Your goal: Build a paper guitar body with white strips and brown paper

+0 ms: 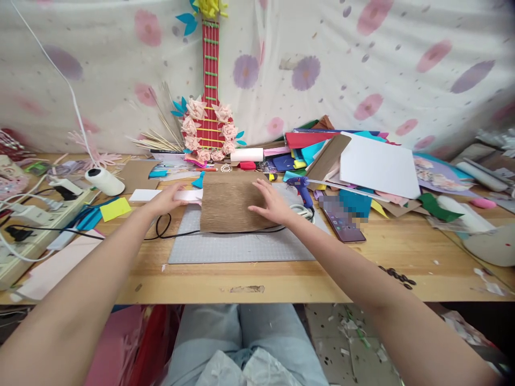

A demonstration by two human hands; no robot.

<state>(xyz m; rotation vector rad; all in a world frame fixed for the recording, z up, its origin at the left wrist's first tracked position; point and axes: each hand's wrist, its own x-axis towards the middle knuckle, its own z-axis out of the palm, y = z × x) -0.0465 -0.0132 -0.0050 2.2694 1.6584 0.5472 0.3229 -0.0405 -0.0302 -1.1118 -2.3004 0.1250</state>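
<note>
A sheet of brown, finely ribbed paper [229, 201] lies over a grey cutting mat [241, 252] in front of me. My right hand [273, 203] rests at the right part of the sheet, its fingers spread apart. At the sheet's left edge, my left hand [171, 198] has its thumb and fingers around a white paper strip [187, 195]. The strip's right end meets the brown sheet; I cannot tell whether it runs underneath. Just right of the sheet stands a blue glue gun [301, 191].
A phone [344, 220] lies right of the mat, before heaped coloured paper and a white sheet [378, 163]. A black cable [177, 236] crosses to a power strip [44, 230] at left. Behind stands a red paper guitar [210, 80] with pink flowers; a thread spool [104, 181] lies left.
</note>
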